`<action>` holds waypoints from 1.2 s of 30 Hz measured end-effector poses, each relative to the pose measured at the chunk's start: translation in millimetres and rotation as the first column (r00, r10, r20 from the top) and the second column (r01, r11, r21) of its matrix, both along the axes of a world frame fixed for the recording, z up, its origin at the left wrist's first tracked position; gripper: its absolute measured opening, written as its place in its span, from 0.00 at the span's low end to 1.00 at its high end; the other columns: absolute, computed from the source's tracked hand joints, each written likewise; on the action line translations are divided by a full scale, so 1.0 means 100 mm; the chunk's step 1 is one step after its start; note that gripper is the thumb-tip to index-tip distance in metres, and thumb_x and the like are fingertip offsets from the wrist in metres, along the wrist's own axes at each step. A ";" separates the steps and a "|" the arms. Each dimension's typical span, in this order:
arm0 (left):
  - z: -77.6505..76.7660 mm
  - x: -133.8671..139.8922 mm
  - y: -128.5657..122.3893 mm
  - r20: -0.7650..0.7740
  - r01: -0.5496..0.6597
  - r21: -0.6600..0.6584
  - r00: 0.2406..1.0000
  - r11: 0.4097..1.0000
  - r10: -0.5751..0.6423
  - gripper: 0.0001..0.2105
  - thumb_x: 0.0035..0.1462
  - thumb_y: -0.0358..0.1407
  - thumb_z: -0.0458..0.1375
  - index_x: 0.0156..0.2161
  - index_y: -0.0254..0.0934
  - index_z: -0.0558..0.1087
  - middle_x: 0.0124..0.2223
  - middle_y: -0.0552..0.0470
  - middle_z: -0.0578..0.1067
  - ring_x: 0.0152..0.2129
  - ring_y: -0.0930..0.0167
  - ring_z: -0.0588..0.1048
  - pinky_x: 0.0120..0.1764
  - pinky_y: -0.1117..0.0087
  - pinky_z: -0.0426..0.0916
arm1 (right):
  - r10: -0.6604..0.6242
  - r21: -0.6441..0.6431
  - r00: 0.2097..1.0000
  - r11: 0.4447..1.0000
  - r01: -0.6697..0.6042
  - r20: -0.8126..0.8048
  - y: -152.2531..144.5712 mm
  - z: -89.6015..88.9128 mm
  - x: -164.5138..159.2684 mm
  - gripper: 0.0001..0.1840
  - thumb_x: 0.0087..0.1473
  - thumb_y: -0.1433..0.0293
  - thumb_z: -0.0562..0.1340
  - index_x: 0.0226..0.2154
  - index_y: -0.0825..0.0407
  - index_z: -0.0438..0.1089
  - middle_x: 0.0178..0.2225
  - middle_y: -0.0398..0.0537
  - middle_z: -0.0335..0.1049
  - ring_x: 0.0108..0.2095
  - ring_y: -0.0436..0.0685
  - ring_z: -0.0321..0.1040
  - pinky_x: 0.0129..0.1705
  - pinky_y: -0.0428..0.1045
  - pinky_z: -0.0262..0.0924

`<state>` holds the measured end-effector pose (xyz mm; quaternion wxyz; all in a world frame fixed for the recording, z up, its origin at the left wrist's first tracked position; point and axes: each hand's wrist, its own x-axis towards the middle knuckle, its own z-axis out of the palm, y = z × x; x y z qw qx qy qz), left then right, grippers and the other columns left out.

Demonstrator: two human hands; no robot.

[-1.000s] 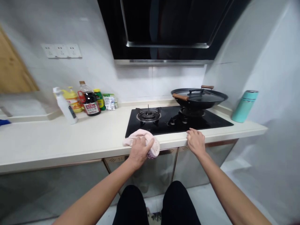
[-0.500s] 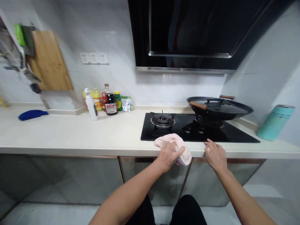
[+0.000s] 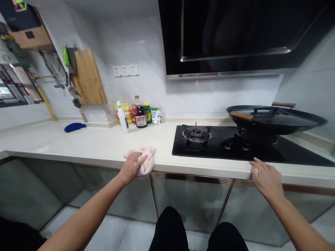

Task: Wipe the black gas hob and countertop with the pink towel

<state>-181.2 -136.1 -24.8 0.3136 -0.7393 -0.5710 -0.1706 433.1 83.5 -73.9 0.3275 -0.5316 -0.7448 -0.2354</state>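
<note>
Left hand [image 3: 131,168] grips one pink cloth [image 3: 148,157], its thumb and fingers closed over the bunched fabric, at the countertop's front edge just left of the frame's center. One right hand [image 3: 267,178] rests at the edge of the pale countertop [image 3: 104,143], lower right, fingers bent; its underside is hidden, so whether it pinches anything I cannot tell. Behind it, at right, one black stove [image 3: 181,149] shows two knobs [image 3: 228,144] and one uncovered burner [image 3: 196,134]; one lidded wok [image 3: 309,122] with two wooden handles stands on its right part. Left of center, near the wall, are one white spray bottle [image 3: 123,118], one dark bottle [image 3: 141,120] and one green bottle [image 3: 148,113]. Three sockets [image 3: 125,70] and one cutting board [image 3: 89,78] occupy the upper left.
</note>
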 end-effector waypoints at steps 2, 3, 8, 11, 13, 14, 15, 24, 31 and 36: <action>0.11 -0.13 -0.17 0.012 -0.104 -0.072 0.994 0.992 0.105 0.27 0.60 0.33 0.59 0.65 0.45 0.67 0.61 0.37 0.69 0.59 0.54 0.65 0.60 0.47 0.61 | 0.029 0.015 1.000 0.999 -0.029 -0.002 0.01 -0.01 0.00 0.26 0.66 0.67 0.45 0.47 0.56 0.77 0.59 0.54 0.71 0.51 0.65 0.70 0.54 0.60 0.62; 0.17 -0.13 -0.23 0.015 -0.165 -0.132 0.986 0.978 0.168 0.30 0.58 0.34 0.62 0.66 0.44 0.66 0.63 0.37 0.68 0.60 0.52 0.65 0.61 0.47 0.60 | 0.039 0.015 0.999 0.999 -0.039 -0.008 0.02 -0.02 0.00 0.26 0.66 0.67 0.45 0.47 0.56 0.77 0.59 0.55 0.71 0.51 0.66 0.70 0.54 0.61 0.62; 0.34 0.34 -0.24 0.038 -0.304 -0.341 0.941 0.890 0.336 0.46 0.46 0.51 0.72 0.69 0.44 0.62 0.65 0.35 0.66 0.60 0.48 0.65 0.61 0.47 0.59 | -0.005 -0.054 0.997 0.999 0.001 -0.079 0.07 -0.06 -0.01 0.24 0.64 0.67 0.48 0.45 0.53 0.79 0.59 0.55 0.71 0.48 0.68 0.70 0.51 0.63 0.62; 0.34 0.87 -0.02 0.080 -0.197 -0.336 0.968 0.921 0.236 0.50 0.45 0.60 0.69 0.70 0.43 0.61 0.65 0.34 0.66 0.60 0.47 0.64 0.60 0.44 0.58 | -0.070 -0.146 0.989 0.988 0.051 -0.130 0.10 -0.03 -0.01 0.23 0.64 0.64 0.50 0.45 0.50 0.80 0.59 0.54 0.70 0.47 0.70 0.69 0.48 0.64 0.61; 0.33 1.24 0.18 0.116 -0.102 -0.336 0.982 0.936 0.149 0.50 0.46 0.65 0.66 0.70 0.44 0.62 0.65 0.35 0.65 0.59 0.47 0.64 0.60 0.43 0.58 | -0.085 -0.226 0.985 0.973 0.049 -0.152 0.12 0.04 -0.07 0.25 0.65 0.59 0.49 0.45 0.48 0.80 0.58 0.54 0.71 0.46 0.71 0.69 0.45 0.64 0.60; 0.32 1.40 0.27 0.130 -0.066 -0.338 0.985 0.939 0.115 0.49 0.47 0.66 0.65 0.70 0.45 0.62 0.65 0.35 0.65 0.59 0.47 0.64 0.60 0.42 0.58 | -0.072 -0.249 0.984 0.968 0.030 -0.164 0.13 0.09 -0.13 0.26 0.66 0.56 0.48 0.44 0.47 0.80 0.57 0.53 0.72 0.46 0.71 0.69 0.44 0.64 0.60; 0.33 1.53 0.36 0.145 -0.048 -0.337 0.984 0.940 0.102 0.46 0.50 0.64 0.63 0.70 0.45 0.62 0.66 0.36 0.66 0.59 0.47 0.64 0.60 0.42 0.58 | -0.045 -0.251 0.983 0.968 -0.001 -0.176 0.13 0.15 -0.20 0.28 0.66 0.54 0.47 0.43 0.47 0.80 0.55 0.53 0.73 0.46 0.71 0.69 0.43 0.63 0.59; 0.47 1.18 0.38 0.339 0.017 -0.464 0.927 0.886 0.160 0.27 0.61 0.36 0.56 0.66 0.48 0.67 0.68 0.50 0.68 0.65 0.61 0.64 0.67 0.55 0.56 | 0.276 -0.175 0.947 0.937 -0.303 -0.162 0.25 0.37 -0.90 0.25 0.65 0.57 0.47 0.38 0.47 0.78 0.48 0.51 0.74 0.47 0.64 0.67 0.48 0.58 0.61; 0.81 0.79 0.74 0.381 -0.232 -0.516 0.800 0.825 0.464 0.18 0.62 0.37 0.56 0.56 0.43 0.76 0.55 0.46 0.81 0.53 0.58 0.76 0.55 0.58 0.67 | 0.266 -0.203 0.950 0.933 -0.297 -0.165 0.20 0.29 -0.96 0.22 0.63 0.56 0.51 0.42 0.48 0.75 0.46 0.52 0.73 0.46 0.66 0.65 0.48 0.59 0.59; 0.87 1.14 1.41 0.442 -0.307 -0.485 0.722 0.819 0.533 0.21 0.66 0.38 0.50 0.62 0.41 0.71 0.57 0.44 0.79 0.54 0.59 0.76 0.53 0.61 0.68 | 0.251 -0.176 0.953 0.944 -0.280 -0.168 0.13 0.34 -1.02 0.18 0.64 0.58 0.52 0.41 0.48 0.75 0.45 0.51 0.72 0.46 0.65 0.66 0.46 0.58 0.59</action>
